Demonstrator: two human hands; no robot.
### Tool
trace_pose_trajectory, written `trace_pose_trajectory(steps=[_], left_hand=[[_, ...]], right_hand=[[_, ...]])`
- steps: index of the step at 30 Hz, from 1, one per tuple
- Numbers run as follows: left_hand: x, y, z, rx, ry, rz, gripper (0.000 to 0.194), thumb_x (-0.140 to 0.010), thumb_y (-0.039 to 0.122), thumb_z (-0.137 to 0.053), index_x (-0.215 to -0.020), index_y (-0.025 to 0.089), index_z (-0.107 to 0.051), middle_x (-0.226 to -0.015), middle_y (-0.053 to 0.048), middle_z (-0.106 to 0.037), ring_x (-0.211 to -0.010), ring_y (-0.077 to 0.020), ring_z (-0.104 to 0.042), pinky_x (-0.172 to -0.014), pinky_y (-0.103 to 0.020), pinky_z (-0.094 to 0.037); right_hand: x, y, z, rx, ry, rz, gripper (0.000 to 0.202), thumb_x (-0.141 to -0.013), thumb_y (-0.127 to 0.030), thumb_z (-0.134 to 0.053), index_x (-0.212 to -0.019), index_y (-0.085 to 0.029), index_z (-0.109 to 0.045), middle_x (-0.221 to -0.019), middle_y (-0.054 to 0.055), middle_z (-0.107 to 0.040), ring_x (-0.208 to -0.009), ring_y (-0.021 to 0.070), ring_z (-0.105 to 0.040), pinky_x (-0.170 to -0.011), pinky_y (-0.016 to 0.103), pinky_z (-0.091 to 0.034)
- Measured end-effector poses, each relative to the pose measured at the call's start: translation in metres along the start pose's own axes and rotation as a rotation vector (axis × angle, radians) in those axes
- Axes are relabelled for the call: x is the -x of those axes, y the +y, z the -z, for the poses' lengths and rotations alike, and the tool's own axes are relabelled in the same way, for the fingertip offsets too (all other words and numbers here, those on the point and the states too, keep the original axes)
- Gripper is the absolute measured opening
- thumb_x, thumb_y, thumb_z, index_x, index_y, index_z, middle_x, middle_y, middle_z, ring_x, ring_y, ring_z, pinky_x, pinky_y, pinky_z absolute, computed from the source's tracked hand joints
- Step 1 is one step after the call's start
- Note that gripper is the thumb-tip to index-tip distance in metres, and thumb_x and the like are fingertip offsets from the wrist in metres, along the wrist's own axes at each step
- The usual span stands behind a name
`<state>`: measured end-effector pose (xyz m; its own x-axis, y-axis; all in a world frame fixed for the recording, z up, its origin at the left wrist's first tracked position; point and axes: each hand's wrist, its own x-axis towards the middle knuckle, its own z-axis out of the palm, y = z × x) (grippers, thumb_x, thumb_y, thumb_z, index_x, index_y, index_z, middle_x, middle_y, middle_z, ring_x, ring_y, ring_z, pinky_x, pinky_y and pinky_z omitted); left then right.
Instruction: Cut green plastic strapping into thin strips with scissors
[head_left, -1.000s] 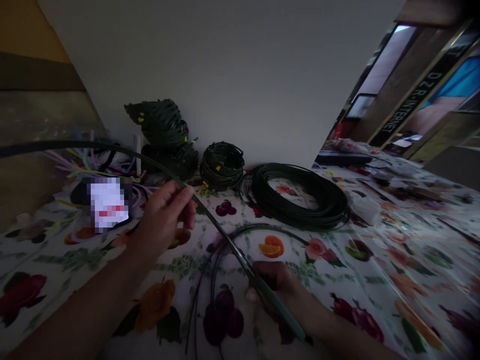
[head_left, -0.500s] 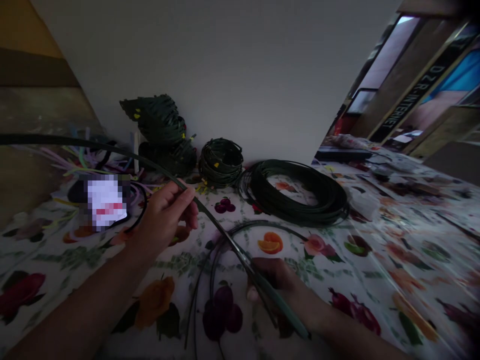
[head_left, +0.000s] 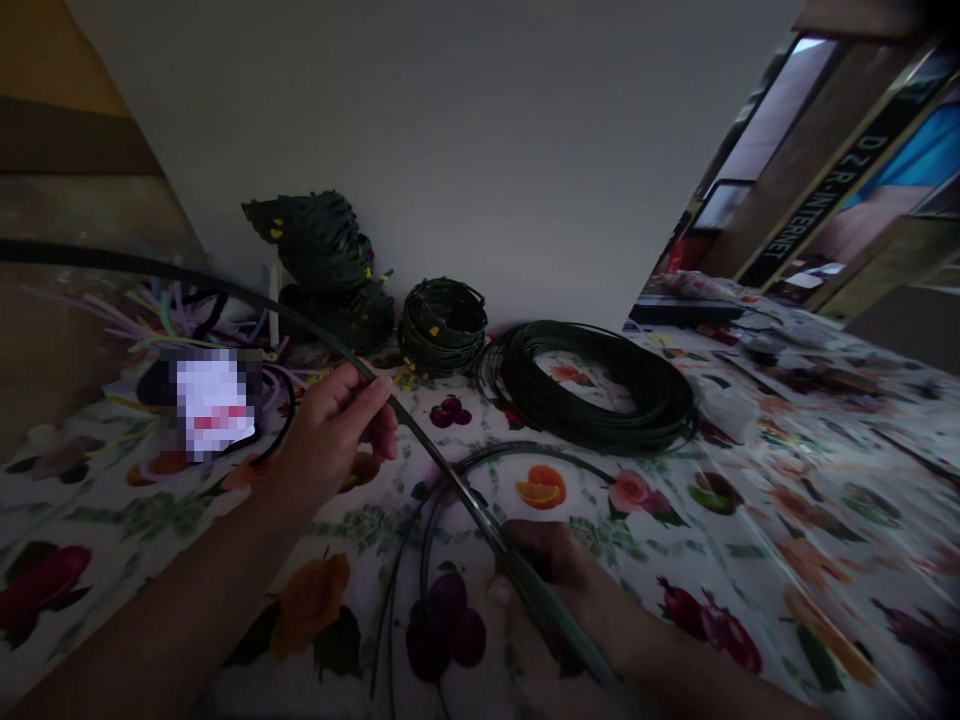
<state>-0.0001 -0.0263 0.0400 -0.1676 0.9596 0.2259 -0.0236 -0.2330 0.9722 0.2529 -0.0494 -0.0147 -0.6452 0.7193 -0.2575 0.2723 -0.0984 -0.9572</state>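
Note:
A long dark green strip [head_left: 300, 322] arcs in from the left edge and slopes down to the right. My left hand [head_left: 346, 415] pinches it between thumb and fingers. Lower right, my right hand [head_left: 551, 570] is closed on a green-handled tool [head_left: 559, 615], which looks like pliers or cutters and is blurred. The strip's lower end meets the tool's jaws; the exact contact cannot be made out. Thin loose dark strips [head_left: 426, 530] curve over the tablecloth [head_left: 630, 600] between and below my hands.
A large coil of dark strip [head_left: 517, 385] lies beyond my hands. Left of it are a small round coil [head_left: 442, 325] and a stacked dark bundle [head_left: 322, 250]. A pale card-like item [head_left: 216, 400] and colored strands [head_left: 142, 310] lie left. Clutter covers the far right.
The strip's far left part has risen slightly. The tool in my right hand has its handles closer together, and that hand has shifted a little. My left hand has hardly moved.

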Motion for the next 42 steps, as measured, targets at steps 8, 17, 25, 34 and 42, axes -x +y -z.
trace_pose_trajectory(steps=[8, 17, 25, 34, 42], left_hand=[[0.0, -0.002, 0.0, 0.005, 0.002, -0.009, 0.016, -0.088, 0.031, -0.061, -0.08, 0.02, -0.054, -0.054, 0.006, -0.059, -0.038, -0.0097, -0.055, -0.037, -0.019, -0.041], [0.001, 0.0, 0.001, -0.006, 0.0, 0.001, 0.017, -0.087, 0.032, -0.062, -0.079, 0.02, -0.053, -0.053, 0.006, -0.058, -0.039, -0.0098, -0.055, -0.037, -0.019, -0.041], [0.004, -0.003, -0.007, -0.005, -0.004, 0.097, 0.023, -0.085, 0.035, -0.064, -0.075, 0.019, -0.05, -0.055, 0.005, -0.059, -0.038, -0.0087, -0.054, -0.037, -0.017, -0.041], [0.003, -0.003, -0.007, 0.011, 0.005, 0.091, 0.023, -0.086, 0.034, -0.064, -0.075, 0.019, -0.051, -0.054, 0.005, -0.058, -0.037, -0.0087, -0.055, -0.037, -0.017, -0.041], [0.004, -0.002, -0.007, 0.003, 0.006, 0.106, 0.023, -0.085, 0.035, -0.064, -0.075, 0.019, -0.05, -0.055, 0.005, -0.058, -0.037, -0.0085, -0.054, -0.038, -0.018, -0.042]], right_hand=[[0.001, -0.005, -0.004, -0.023, -0.009, -0.022, 0.047, -0.074, -0.056, -0.071, -0.066, -0.018, -0.045, -0.056, -0.006, -0.043, -0.05, 0.0074, -0.035, -0.045, 0.02, -0.026], [-0.001, 0.001, 0.001, 0.05, 0.01, -0.033, 0.042, -0.073, -0.048, -0.074, -0.065, -0.017, -0.047, -0.058, -0.006, -0.042, -0.054, 0.0077, -0.034, -0.047, 0.021, -0.026], [0.0, 0.002, 0.003, 0.05, -0.01, -0.067, 0.032, -0.077, -0.041, -0.072, -0.072, -0.018, -0.051, -0.062, -0.004, -0.049, -0.052, 0.008, -0.042, -0.044, 0.019, -0.03], [0.0, 0.0, -0.001, 0.021, -0.01, -0.039, 0.041, -0.076, -0.046, -0.073, -0.067, -0.018, -0.045, -0.059, -0.006, -0.039, -0.054, 0.007, -0.033, -0.046, 0.02, -0.025], [0.001, 0.0, 0.001, 0.071, 0.007, -0.02, 0.042, -0.077, -0.048, -0.071, -0.065, -0.018, -0.044, -0.061, -0.005, -0.037, -0.058, 0.0084, -0.031, -0.049, 0.021, -0.025]])
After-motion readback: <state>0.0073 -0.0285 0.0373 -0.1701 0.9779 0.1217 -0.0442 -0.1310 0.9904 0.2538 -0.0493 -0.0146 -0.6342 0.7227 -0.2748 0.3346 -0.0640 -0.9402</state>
